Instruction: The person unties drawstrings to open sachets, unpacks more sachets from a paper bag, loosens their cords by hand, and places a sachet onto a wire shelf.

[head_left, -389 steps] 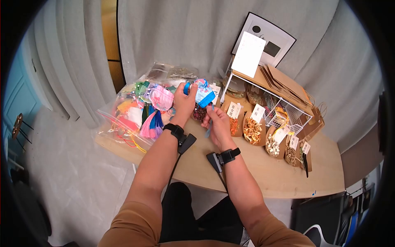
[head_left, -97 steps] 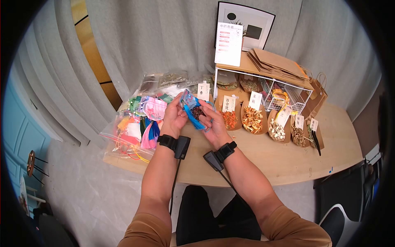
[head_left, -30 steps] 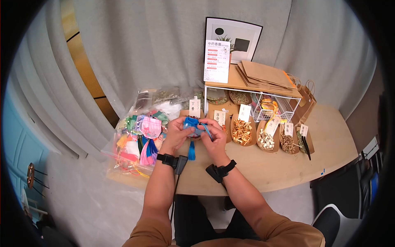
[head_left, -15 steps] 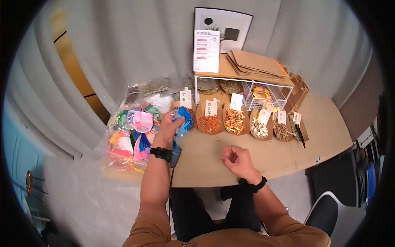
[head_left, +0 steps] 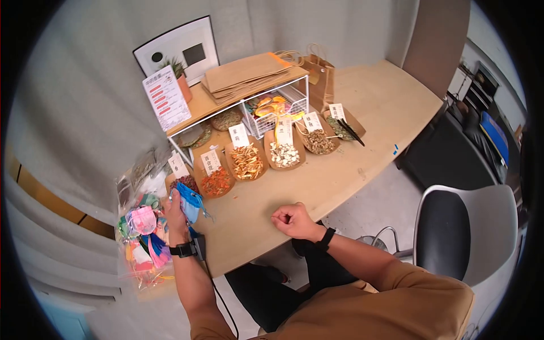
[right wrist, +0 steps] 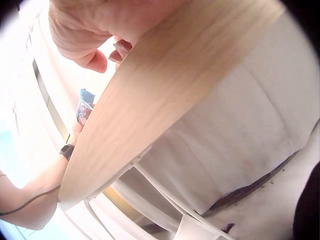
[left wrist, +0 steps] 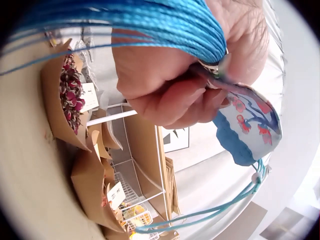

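Note:
My left hand [head_left: 177, 218] grips a light-blue drawstring pouch [head_left: 191, 204] at the table's left side, beside the paper tray of dark red buds [head_left: 186, 183]. Up close in the left wrist view, its curled fingers [left wrist: 170, 97] pinch the pouch [left wrist: 250, 120] near the base of a blue tassel [left wrist: 165, 22]; printed red blossoms and a cord with a white bead show. Over the table's front part, my right hand [head_left: 296, 221] has loosely curled fingers and holds nothing. The right wrist view shows part of that hand [right wrist: 100, 32] above the wooden surface.
Labelled trays of dried petals [head_left: 215, 181], orange-brown pieces [head_left: 246, 161] and white pieces [head_left: 284, 154] line the table [head_left: 249, 218]. Behind are a shelf [head_left: 198, 96] and wire baskets. A clear bag of colourful pouches [head_left: 141, 221] lies left; a chair [head_left: 442, 226] stands right.
The drawstring pouch was between both hands; the right hand has let go and moved away to the right. The left hand keeps the pouch. The head view has turned toward the right.

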A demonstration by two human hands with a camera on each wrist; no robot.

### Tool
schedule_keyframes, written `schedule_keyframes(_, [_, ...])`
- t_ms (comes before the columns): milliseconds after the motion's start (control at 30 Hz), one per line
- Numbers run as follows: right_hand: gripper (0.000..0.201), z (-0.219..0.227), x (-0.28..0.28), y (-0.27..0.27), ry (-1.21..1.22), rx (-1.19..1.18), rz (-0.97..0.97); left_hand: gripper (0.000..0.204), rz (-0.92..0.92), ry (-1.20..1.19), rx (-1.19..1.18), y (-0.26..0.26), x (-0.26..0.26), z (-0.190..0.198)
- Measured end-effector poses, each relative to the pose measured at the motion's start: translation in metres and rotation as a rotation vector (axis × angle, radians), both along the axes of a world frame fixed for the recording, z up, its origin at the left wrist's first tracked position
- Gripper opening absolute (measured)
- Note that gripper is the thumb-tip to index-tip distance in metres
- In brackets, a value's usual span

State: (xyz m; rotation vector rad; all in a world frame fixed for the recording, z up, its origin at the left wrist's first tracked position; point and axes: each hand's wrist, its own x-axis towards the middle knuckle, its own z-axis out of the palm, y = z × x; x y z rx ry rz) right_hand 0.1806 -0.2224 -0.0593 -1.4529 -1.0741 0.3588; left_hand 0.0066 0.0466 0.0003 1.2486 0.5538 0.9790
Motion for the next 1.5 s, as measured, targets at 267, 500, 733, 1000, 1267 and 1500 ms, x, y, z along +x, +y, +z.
schedule_keyframes(267, [0.007, 0.001, 0.004, -0.002, -0.011, 0.004, -0.006, 0.036, 0.011, 0.087, -0.054, -0.075, 0.04, 0.041])
schedule_keyframes(500, [0.008, -0.008, 0.003, 0.003, 0.033, 0.019, 0.019, 0.039, 0.262, 0.008, -0.207, -0.09, 0.04, -0.017])
schedule_keyframes(733, [0.01, -0.004, 0.003, 0.003, -0.009, 0.013, 0.003, 0.041, 0.036, -0.339, -0.504, -0.107, 0.027, -0.017])
schedule_keyframes(1000, [0.01, -0.002, 0.003, 0.002, 0.01, 0.031, -0.014, 0.049, 0.292, 0.293, -0.189, -0.068, -0.009, -0.006])
schedule_keyframes(1267, [0.005, -0.006, 0.003, 0.004, 0.161, -0.043, 0.061, 0.032, 0.163, 0.446, 0.006, -0.02, -0.051, 0.035])
schedule_keyframes(1500, [0.041, 0.068, -0.049, 0.069, -0.038, 0.071, 0.094, 0.015, -0.029, 0.487, 0.157, -0.024, -0.055, 0.058])
